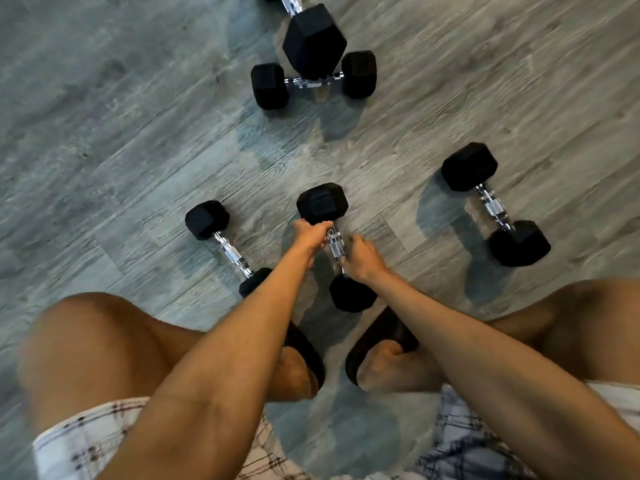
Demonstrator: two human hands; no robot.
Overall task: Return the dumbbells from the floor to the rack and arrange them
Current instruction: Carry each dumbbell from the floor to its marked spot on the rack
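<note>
1. A black rubber hex-headed dumbbell with a chrome handle sits down at the grey wood-grain plank floor, directly between the two hands. One head points away beyond the hands and the other points back toward the feet. Whether it rests on the floor or is just off it cannot be told.
2. The left hand has its fingers curled round the far end of the handle, tight against the far head.
3. The right hand has its fingers curled at the near end of the same handle, just beside the left hand.
4. Near the left hand, on its outer side, a smaller black hex dumbbell lies on the floor. The left forearm covers part of its near head.
5. Well to the outer side of the right hand lies a third black hex dumbbell.
6. Well beyond both hands a short dumbbell lies crosswise, and the head of a larger dumbbell overlaps its handle.
7. Back from the hands, toward the body, are black slide sandals and plaid shorts.
</note>
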